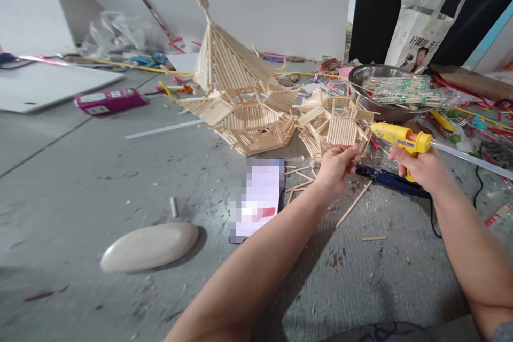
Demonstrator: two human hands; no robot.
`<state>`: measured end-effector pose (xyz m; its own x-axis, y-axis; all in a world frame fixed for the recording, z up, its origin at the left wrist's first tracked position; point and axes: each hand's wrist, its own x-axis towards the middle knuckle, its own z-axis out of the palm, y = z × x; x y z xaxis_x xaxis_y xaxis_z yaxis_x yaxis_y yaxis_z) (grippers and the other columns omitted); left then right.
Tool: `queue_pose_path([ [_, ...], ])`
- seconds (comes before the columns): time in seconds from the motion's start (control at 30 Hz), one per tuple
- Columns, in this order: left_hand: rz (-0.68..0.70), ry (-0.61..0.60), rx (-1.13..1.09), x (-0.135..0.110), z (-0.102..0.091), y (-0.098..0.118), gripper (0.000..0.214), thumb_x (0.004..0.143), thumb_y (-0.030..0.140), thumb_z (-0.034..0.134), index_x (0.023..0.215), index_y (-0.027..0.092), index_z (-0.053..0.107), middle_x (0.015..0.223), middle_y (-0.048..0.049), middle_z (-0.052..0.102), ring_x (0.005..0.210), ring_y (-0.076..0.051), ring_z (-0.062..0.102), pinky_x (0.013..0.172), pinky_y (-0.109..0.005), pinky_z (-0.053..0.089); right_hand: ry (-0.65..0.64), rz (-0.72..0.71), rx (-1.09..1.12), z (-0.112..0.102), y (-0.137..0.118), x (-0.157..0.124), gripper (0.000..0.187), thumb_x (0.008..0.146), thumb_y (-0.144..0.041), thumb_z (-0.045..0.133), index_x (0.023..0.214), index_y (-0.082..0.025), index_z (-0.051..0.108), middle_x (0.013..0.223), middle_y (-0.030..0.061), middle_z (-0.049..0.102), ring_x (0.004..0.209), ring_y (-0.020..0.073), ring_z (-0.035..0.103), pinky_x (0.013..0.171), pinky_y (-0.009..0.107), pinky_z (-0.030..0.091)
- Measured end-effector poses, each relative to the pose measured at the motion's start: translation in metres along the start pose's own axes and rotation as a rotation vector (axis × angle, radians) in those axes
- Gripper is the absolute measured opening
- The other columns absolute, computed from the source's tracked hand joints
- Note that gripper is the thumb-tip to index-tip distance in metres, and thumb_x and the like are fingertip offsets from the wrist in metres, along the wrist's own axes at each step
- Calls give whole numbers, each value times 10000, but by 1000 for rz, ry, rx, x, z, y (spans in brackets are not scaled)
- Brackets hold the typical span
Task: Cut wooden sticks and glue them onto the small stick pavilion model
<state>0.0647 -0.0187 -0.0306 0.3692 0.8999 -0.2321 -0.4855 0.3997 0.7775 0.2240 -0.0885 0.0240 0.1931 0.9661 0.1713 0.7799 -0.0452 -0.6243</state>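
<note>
My right hand (419, 168) is wrapped round the grip of a yellow hot glue gun (401, 138), with a long clear glue stick (473, 157) running out of its back. The gun's nozzle points left, at the side of a small model built of wooden sticks (342, 129). My left hand (340, 166) pinches the lower edge of that model's slatted panel; the fingertips are partly hidden. Just left of it stands a larger stick model, a pagoda-like building (252, 117) with a tall pointed roof (232, 61).
A phone (260, 192) and loose sticks (355, 203) lie on the grey floor before the models. A dark blue flat tool (390, 180) is under my right hand. Around them are a metal bowl (360, 96) of bundled sticks, a paper bag (417, 32), a purple pack (110, 101) and a pale oval object (150, 247).
</note>
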Motion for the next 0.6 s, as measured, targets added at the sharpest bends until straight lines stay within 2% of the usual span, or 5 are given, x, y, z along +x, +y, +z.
queue_pose_path([
  [0.1, 1, -2, -2, 0, 0, 0, 198, 647, 207, 676, 602, 138, 496, 443, 36, 524, 315, -25, 398, 334, -154, 249, -52, 66, 46, 1, 0, 0, 459, 726, -639, 444, 701, -208, 598, 467, -8, 561, 458, 143, 543, 514, 287, 441],
  [0.27, 2, 10, 4, -1, 1, 1, 212, 630, 228, 687, 596, 140, 497, 438, 41, 517, 319, -23, 391, 333, -151, 245, -39, 47, 32, 5, 5, 2, 460, 722, -634, 454, 702, -203, 614, 450, -9, 548, 445, 137, 523, 489, 276, 418],
  [0.6, 38, 15, 36, 0, -2, -2, 187, 621, 228, 686, 606, 141, 522, 464, 23, 550, 313, -29, 387, 331, -168, 246, -105, 82, 16, 10, 6, 1, 463, 717, -641, 458, 710, -204, 613, 447, -18, 540, 457, 136, 522, 496, 277, 416],
])
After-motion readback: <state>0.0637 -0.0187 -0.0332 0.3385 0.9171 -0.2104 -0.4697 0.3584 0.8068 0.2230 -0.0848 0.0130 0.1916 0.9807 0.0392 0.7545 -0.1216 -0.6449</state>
